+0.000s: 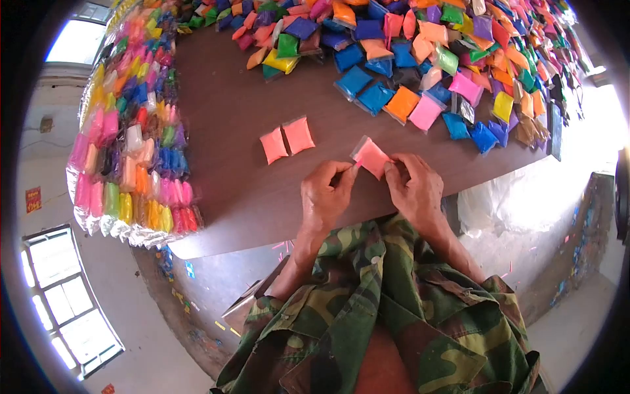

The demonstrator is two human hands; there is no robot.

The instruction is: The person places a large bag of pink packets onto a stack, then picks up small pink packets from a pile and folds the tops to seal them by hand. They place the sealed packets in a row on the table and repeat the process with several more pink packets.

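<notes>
A salmon-pink packet [372, 158] in clear wrap is held between both hands near the table's front edge. My left hand [327, 192] is closed, with thumb and index finger pinched at the packet's left edge, where a small bright pink bit shows. My right hand [416, 190] pinches the packet's right edge between thumb and fingers. To the left of the hands, two more salmon-pink packets, one [273, 145] and another [298, 134], lie side by side on the brown table [223, 177].
A large pile of colourful packets [375, 97] covers the back and right of the table. Along the left edge stand stacked rows of small wrapped packets [142, 176]. Below the table's right edge hangs a translucent plastic bag [492, 203].
</notes>
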